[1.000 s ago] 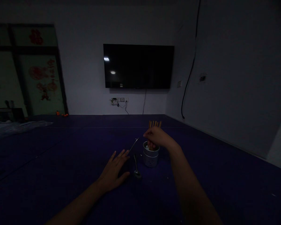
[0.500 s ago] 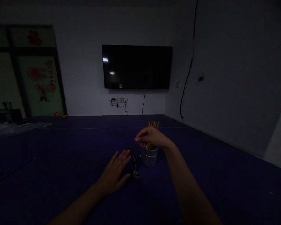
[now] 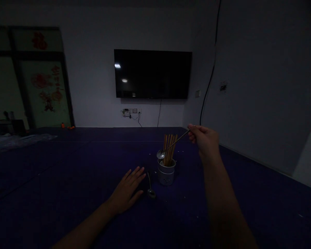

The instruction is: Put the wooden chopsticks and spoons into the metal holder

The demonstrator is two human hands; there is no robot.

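Note:
A long-handled metal spoon (image 3: pixel 180 137) is pinched at its handle end by my right hand (image 3: pixel 206 140). Its bowl points down to the left, over the rim of a pale utensil holder (image 3: pixel 166 175). Several wooden chopsticks (image 3: pixel 170 148) stand in that holder, behind the spoon's handle. My left hand (image 3: pixel 129 190) lies flat with fingers spread on the dark blue surface, holding nothing. Just right of its fingers lies a second metal spoon (image 3: pixel 151 192), bowl toward me.
The dark blue surface (image 3: pixel 93 166) stretches back to the wall, with small pale specks on it. Crumpled clear plastic (image 3: pixel 23 141) lies at the far left, and small orange items (image 3: pixel 71 127) sit at the back edge. A television (image 3: pixel 152 74) hangs on the wall.
My right hand has moved right and up from beside the holder, carrying the spoon, whose bowl is now over the holder's rim. My left hand has stayed put.

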